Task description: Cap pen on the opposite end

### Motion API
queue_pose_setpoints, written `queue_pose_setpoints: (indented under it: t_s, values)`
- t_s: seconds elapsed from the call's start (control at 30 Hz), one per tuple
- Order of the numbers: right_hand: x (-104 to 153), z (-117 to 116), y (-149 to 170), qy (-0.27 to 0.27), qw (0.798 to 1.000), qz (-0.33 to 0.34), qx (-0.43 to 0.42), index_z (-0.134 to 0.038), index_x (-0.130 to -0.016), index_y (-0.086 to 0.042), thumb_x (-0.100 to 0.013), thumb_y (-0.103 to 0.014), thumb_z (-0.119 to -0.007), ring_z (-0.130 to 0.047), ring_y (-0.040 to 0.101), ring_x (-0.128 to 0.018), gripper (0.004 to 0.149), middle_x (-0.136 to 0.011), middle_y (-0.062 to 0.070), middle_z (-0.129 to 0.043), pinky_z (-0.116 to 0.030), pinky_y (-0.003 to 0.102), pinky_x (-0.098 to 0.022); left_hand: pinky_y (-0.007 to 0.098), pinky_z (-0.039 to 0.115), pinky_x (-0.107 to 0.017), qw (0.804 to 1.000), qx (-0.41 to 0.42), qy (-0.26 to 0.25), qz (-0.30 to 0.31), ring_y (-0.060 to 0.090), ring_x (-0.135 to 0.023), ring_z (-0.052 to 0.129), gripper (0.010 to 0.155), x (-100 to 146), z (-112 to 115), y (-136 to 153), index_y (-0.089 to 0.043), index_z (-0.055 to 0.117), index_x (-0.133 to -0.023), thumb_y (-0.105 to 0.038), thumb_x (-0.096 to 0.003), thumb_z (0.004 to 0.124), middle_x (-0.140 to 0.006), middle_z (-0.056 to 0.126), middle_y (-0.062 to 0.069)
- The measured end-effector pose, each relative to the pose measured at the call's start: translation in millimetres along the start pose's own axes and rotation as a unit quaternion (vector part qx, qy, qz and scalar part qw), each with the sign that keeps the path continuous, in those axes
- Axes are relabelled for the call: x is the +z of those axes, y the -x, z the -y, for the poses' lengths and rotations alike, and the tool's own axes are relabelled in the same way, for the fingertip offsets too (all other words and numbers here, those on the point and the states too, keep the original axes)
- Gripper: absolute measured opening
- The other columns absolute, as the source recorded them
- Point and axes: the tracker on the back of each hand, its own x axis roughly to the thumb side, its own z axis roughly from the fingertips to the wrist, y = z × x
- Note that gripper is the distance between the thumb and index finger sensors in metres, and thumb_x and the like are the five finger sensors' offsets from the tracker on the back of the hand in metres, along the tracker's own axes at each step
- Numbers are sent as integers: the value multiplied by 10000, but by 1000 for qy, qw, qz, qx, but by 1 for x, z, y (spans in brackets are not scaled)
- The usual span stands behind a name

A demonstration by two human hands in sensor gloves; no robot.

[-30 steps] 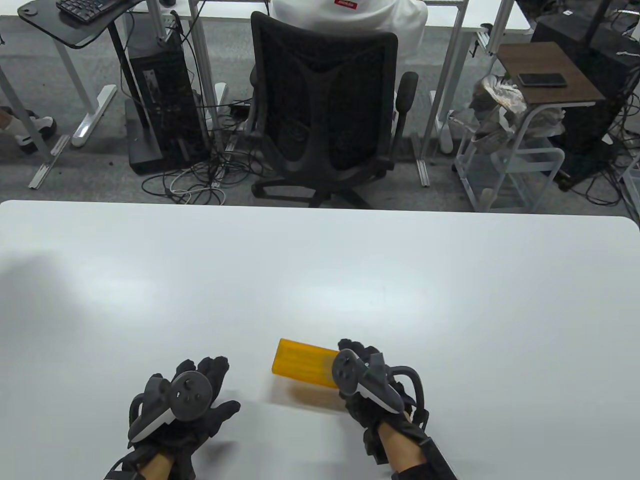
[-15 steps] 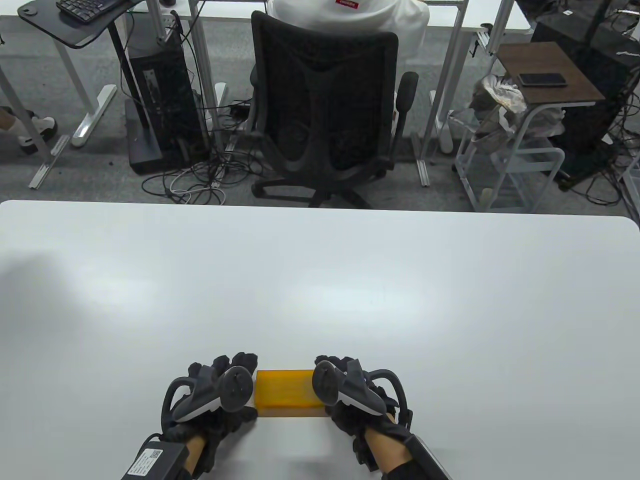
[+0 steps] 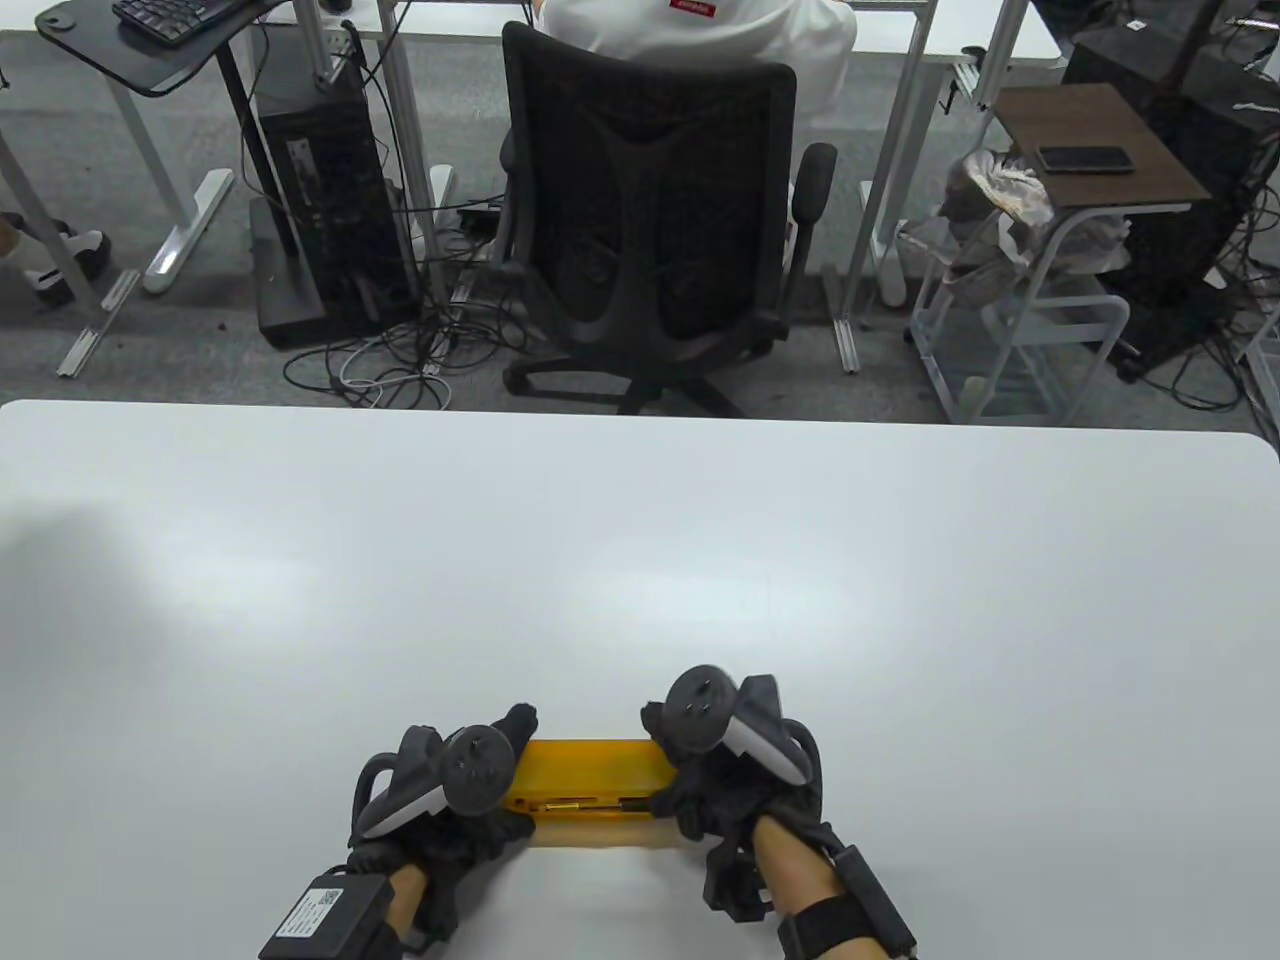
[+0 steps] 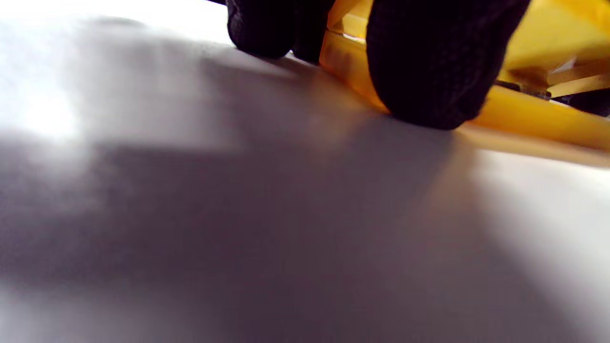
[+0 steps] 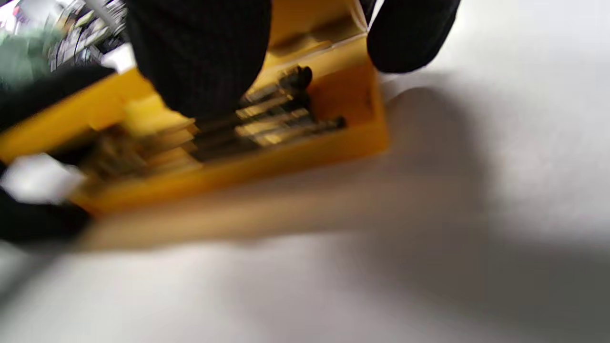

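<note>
A yellow translucent pen case [image 3: 590, 765] lies on the white table [image 3: 640, 560] near its front edge, between my two hands. Its lid is raised and several dark and gold pens [image 3: 585, 803] show inside along the front. My left hand [image 3: 490, 800] grips the case's left end, and its fingers [image 4: 429, 62] press against the case [image 4: 529, 114] in the left wrist view. My right hand [image 3: 680, 795] holds the right end. In the right wrist view its fingers [image 5: 200, 52] curl over the open case [image 5: 295, 157] above the pens [image 5: 271, 119].
Beyond the table's far edge stands a black office chair [image 3: 650, 220], with a person in white [image 3: 700, 30] seated behind it. A small brown side table [image 3: 1095, 150] with a phone stands at the back right. White tabletop stretches left, right and behind the case.
A second ago my right hand alone held the shut case while my left lay flat. The left hand came over to the case's left end, and the lid has swung up, baring the pens.
</note>
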Motion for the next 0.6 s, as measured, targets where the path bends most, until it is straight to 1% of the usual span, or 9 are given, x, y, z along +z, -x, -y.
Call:
queue_pose_setpoints:
  t_s: [0.03,0.07,0.13,0.2,0.27,0.33,0.4,0.47,0.6]
  values:
    - [-3,7,8,3,995,10,-95,-673,-1011,-285,-380,-304,-852,-605,310,-1078,656,-1091,3,-732,-648,596,-704,777,288,-738,1000,19,5,-3,240,-992,547,1117,0,1,3,-140,80,-1109,-401,-409,911,-1239,479,60]
    - [-7,9,11,10,991,17,-133,-783,-961,-271,-407,-322,-810,-668,386,-1037,557,-1072,61,-788,-640,633,-665,780,263,-736,999,35,10,2,241,-997,520,1143,1,2,5,-131,22,-1088,-388,-421,914,-1238,459,66]
    - [-18,10,13,35,989,-8,-141,-781,-957,-321,-422,-355,-742,-742,363,-958,537,-1040,94,-807,-649,612,-627,787,221,-741,999,47,9,6,256,-1009,493,1179,3,4,4,-152,-75,-1043,-358,-439,916,-1238,433,75]
    - [-24,10,10,63,990,-22,-121,-801,-933,-346,-417,-368,-715,-781,348,-871,524,-1009,87,-801,-660,564,-604,795,198,-742,999,38,8,9,274,-1011,495,1157,4,4,3,-280,-99,-1014,-354,-450,908,-1239,426,104]
    - [-31,10,6,84,991,-35,-102,-810,-918,-371,-415,-371,-700,-770,336,-851,515,-995,66,-789,-666,533,-596,805,197,-735,1000,16,8,16,293,-1002,508,1053,3,3,0,-345,49,-1071,-361,-450,899,-1245,435,137]
    - [-34,10,5,89,991,-39,-96,-815,-915,-372,-416,-367,-698,-765,338,-846,513,-981,62,-790,-669,526,-588,811,220,-718,1000,6,13,5,274,-985,516,886,0,3,0,-259,379,-1138,-393,-428,892,-1250,428,120]
    - [-32,9,3,103,991,-41,-78,-803,-926,-377,-417,-373,-693,-752,338,-858,520,-989,59,-781,-666,521,-593,816,227,-710,1000,10,3,2,284,-968,547,902,-1,1,-2,-234,415,-1136,-393,-403,916,-1229,496,128]
    - [-23,10,0,125,991,-40,-40,-738,-976,-374,-421,-388,-700,-687,353,-943,556,-1033,44,-743,-603,564,-674,820,231,-702,1000,2,-2,1,293,-960,564,907,-1,1,-4,-231,423,-1132,-393,-394,926,-1226,506,132]
    - [16,18,-3,257,966,4,-9,-657,-1026,-260,-418,-364,-789,-678,368,-942,631,-1053,65,-703,-636,575,-640,825,243,-689,1000,1,-13,-6,310,-947,591,906,0,1,-5,-225,448,-1128,-405,-388,939,-1217,533,136]
